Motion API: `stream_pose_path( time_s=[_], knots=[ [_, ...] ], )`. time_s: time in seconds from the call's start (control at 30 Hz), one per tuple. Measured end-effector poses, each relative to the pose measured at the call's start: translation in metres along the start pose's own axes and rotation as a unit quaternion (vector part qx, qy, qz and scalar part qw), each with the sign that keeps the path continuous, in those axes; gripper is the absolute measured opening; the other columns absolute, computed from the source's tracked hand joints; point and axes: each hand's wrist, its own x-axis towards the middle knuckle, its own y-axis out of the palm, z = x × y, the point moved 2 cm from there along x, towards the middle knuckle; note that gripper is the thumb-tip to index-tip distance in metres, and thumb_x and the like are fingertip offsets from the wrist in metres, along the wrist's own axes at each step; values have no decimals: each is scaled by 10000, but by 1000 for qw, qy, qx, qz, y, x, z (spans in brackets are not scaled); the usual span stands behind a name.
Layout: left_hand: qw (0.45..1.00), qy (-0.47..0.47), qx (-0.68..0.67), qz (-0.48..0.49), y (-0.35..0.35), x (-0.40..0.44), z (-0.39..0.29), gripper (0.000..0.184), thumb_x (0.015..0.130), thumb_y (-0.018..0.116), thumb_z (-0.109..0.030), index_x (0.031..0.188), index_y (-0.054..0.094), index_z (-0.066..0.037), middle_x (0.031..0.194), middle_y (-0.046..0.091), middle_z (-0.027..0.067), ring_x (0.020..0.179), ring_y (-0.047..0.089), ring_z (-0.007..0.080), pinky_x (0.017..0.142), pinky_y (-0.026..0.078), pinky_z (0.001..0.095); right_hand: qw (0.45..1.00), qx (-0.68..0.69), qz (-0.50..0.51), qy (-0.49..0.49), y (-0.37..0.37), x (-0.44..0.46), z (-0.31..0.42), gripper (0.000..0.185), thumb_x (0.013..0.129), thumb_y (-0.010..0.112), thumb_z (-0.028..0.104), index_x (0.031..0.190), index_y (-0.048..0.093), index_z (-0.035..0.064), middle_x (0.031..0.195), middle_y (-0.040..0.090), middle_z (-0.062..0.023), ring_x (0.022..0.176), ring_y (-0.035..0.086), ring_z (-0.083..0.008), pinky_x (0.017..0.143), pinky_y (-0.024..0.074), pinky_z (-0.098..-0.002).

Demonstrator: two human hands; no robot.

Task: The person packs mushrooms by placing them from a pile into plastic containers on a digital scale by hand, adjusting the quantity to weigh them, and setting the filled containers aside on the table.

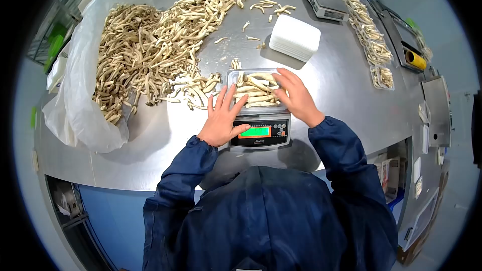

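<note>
- The left hand [217,120] is spread wide, with its fingertips at the left side of the clear tray [232,77] and its thumb over the front of the scale [260,141].
- The right hand [299,98] is at the tray's right side. Its thumb and fingers are apart, but I cannot tell if a fingertip touches a mushroom.
- The clear tray sits on the scale, right between the two hands. Long, pale mushrooms [257,95] lie in it, mostly sideways. The scale has a green screen [256,131], but its numbers are too small to read.
- A big heap of mushrooms [150,45] lies on the shiny metal table [346,100], to the left and far side. Some spill up close to the tray, near the left hand.
- A big cloudy plastic bag [75,90] is around the heap's left side.
- A stack of white trays [294,37] stands just past the right hand, on the far side of the clear tray. A few loose mushrooms [253,38] lie to its left.
- Another scale [325,7] is farther back, and a row of full trays [371,35] runs along the right side.
- Way over right is a yellow roll [415,60].
</note>
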Motion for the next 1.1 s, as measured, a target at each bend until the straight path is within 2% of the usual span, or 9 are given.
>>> stream_pose_path(
  time_s=[0.03,0.23,0.33,0.43,0.57,0.73,0.9,1.0,1.1],
  knots=[
    [1000,-1,-1,-3,0,0,0,813,848,590,-558,1501,284,-183,1570,109,198,1446,88,411,1122,76,613,1000,-18,-3,-22,5,-1,3,387,886,617,224,1200,583,0,1293,536,-204,1232,476,-370,1033,384,-420],
    [999,14,13,-41,1,20,-9,800,843,601,-569,1485,315,-186,1565,151,175,1450,110,370,1115,93,628,999,25,-27,24,7,-11,3,216,824,658,123,1003,630,7,1244,560,-172,1212,487,-369,1014,399,-429],
    [999,11,40,-27,7,27,-13,818,842,597,-565,1494,293,-175,1567,143,177,1449,112,376,1117,97,625,1000,8,-16,-7,5,-23,5,137,799,660,96,908,623,21,1215,580,-164,1215,494,-354,989,423,-422],
    [999,5,43,-29,8,28,-17,825,843,588,-572,1498,282,-175,1562,148,192,1448,118,378,1110,104,629,1000,3,-29,0,2,-27,6,130,795,664,96,896,617,28,1208,584,-159,1205,501,-357,980,428,-424],
    [998,-1,38,-41,7,26,-16,811,847,590,-563,1493,293,-173,1556,159,194,1444,131,374,1104,112,627,999,9,-38,9,13,-23,-1,150,799,680,87,915,606,26,1213,581,-149,1208,500,-354,989,426,-411],
    [996,26,0,-89,-1,18,-20,733,848,635,-482,1451,365,-167,1545,189,184,1438,154,364,1097,121,633,999,-20,-17,-33,7,-14,2,219,784,692,118,949,599,9,1202,574,-155,1202,501,-349,1001,416,-425],
    [997,42,-21,-55,5,15,-26,736,825,685,-410,1445,372,-167,1551,183,182,1447,128,370,1123,76,598,998,-29,16,-44,2,-14,-2,280,768,715,149,971,585,6,1214,569,-159,1207,495,-354,1007,408,-429],
    [997,34,-19,-67,10,19,-22,790,820,688,-420,1467,329,-144,1554,177,178,1447,132,365,1122,84,599,997,-25,43,-63,4,-15,2,357,784,703,167,1070,576,-4,1248,551,-180,1214,489,-358,1014,401,-425],
    [995,7,-41,-88,5,20,-9,897,801,693,-459,1494,247,-104,1560,158,182,1448,133,362,1120,88,597,1000,0,-30,0,-3,-12,0,469,803,692,196,1194,545,-16,1290,528,-200,1228,475,-366,1025,389,-427]
  ],
)
